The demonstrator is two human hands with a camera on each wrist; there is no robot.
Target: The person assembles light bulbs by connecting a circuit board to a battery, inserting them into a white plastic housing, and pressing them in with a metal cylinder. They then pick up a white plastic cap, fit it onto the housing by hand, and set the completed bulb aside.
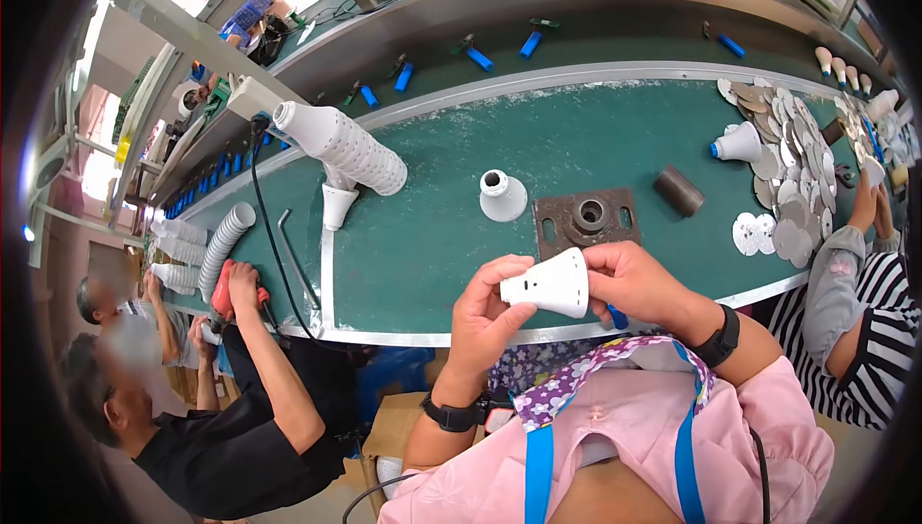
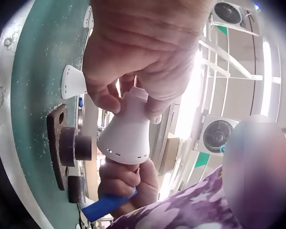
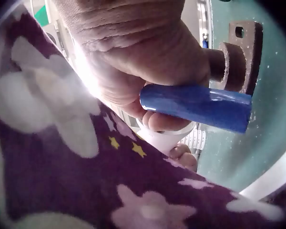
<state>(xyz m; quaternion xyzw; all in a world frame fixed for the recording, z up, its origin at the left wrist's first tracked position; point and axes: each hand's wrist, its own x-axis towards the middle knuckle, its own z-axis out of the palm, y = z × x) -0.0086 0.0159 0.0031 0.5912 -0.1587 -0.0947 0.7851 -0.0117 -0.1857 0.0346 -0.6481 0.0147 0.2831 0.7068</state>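
Note:
A white cone-shaped lamp housing (image 1: 549, 284) is held level in front of the apron. My left hand (image 1: 486, 317) grips its narrow end between thumb and fingers, plain in the left wrist view (image 2: 128, 126). At the wide rim my right hand (image 1: 634, 284) holds on with thumb and fingertips. Its curled fingers also keep a blue tube (image 3: 195, 105), which sticks out from the palm in the right wrist view. Just beyond the hands lies a rusty metal fixture (image 1: 615, 217) with a raised ring. Another white housing (image 1: 502, 195) stands upright left of the fixture.
Stacked white housings (image 1: 355, 149) lean at the left. A metal cylinder (image 1: 679, 191) and a heap of metal discs (image 1: 792, 169) lie to the right. Several blue-ended parts (image 1: 480, 59) line the back shelf. At left, a neighbouring person holds a red tool (image 1: 227, 289); another sits right.

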